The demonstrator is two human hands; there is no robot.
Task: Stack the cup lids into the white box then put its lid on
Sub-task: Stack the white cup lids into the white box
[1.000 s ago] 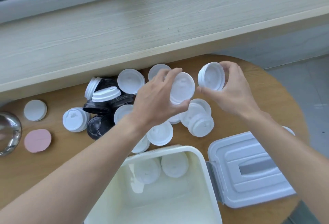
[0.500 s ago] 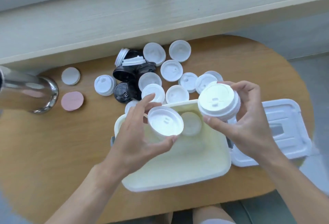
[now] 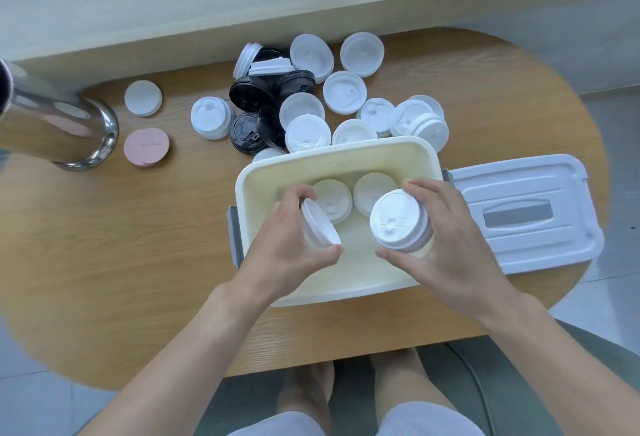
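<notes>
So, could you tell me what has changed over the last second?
Both hands came down from the pile into the white box: the left hand still grips one lid, now tilted, and the right hand its stack of lids. The box lid stayed put.

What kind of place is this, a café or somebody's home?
Hard to say for sure; it looks like a café or drinks-shop back area. A wooden table holds a heap of takeaway cup lids, round paper coasters and a steel container.
</notes>
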